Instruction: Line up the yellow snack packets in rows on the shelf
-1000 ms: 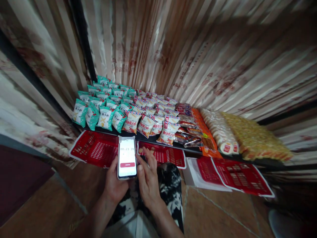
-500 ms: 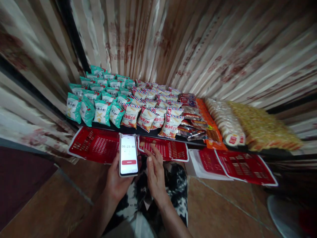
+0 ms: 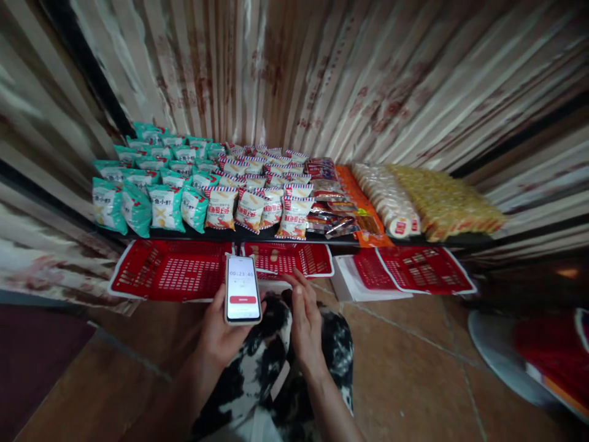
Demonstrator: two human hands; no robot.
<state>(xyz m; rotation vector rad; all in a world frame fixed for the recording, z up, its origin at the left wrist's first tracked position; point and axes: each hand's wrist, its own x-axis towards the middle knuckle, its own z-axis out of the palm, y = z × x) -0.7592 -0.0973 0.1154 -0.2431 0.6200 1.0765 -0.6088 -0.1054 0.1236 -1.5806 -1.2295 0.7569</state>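
Note:
A smartphone [image 3: 242, 283] stands tilted up in my left hand [image 3: 219, 330], its bright screen showing a timer and a red button. To the right of it, my right hand [image 3: 305, 325] is open and holds nothing, fingers stretched forward above my knees. Beyond both hands, a dark shelf [image 3: 221, 236] bears rows of snacks. Teal snack bags [image 3: 166, 207] fill the left side. White and orange snack bags [image 3: 294, 216] with striped edges stand in the middle. Dark red packets [image 3: 324, 181] lie to their right.
Red baskets [image 3: 172, 267] with white rims sit below the shelf, more [image 3: 414, 270] at the right beside a white box [image 3: 343, 282]. Orange packs [image 3: 361, 209], a row of white round packs [image 3: 389, 199] and yellow packs [image 3: 446, 202] line the shelf's right. Striped curtains [image 3: 276, 73] hang behind.
The view has shifted, so the shelf and baskets appear farther left. My right hand has moved slightly away from the phone. The phone stays in my left hand.

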